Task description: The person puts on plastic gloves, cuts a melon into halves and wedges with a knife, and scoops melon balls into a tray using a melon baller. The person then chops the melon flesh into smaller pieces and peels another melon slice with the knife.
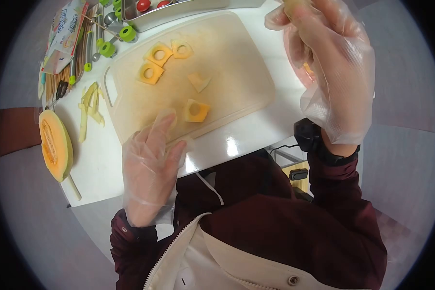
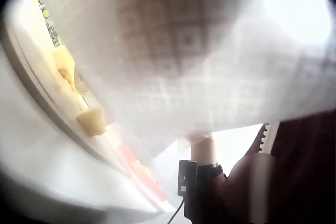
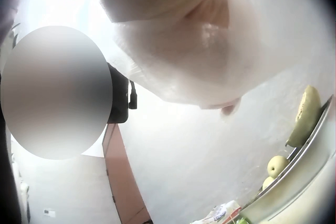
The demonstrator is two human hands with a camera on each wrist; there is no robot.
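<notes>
In the head view, my gloved left hand (image 1: 150,169) is at the near left edge of the cutting board (image 1: 237,63), fingers loosely extended and holding nothing. Just beyond it lies an orange melon piece with a round hole (image 1: 196,111). Farther back are similar pieces (image 1: 151,73) and a thin pale piece (image 1: 198,81). My gloved right hand (image 1: 340,67) is raised at the upper right, fingers bent; something yellowish shows by its fingertips at the frame's edge, too cut off to identify. Glove plastic fills much of both wrist views.
A halved melon (image 1: 56,145) and green peels (image 1: 88,108) lie left of the board. Green-handled tools (image 1: 107,49), skewers and a plastic packet (image 1: 65,36) are at the back left. A metal tray (image 1: 179,17) with red fruit stands behind; a pink dish (image 1: 295,53) is partly behind my right hand.
</notes>
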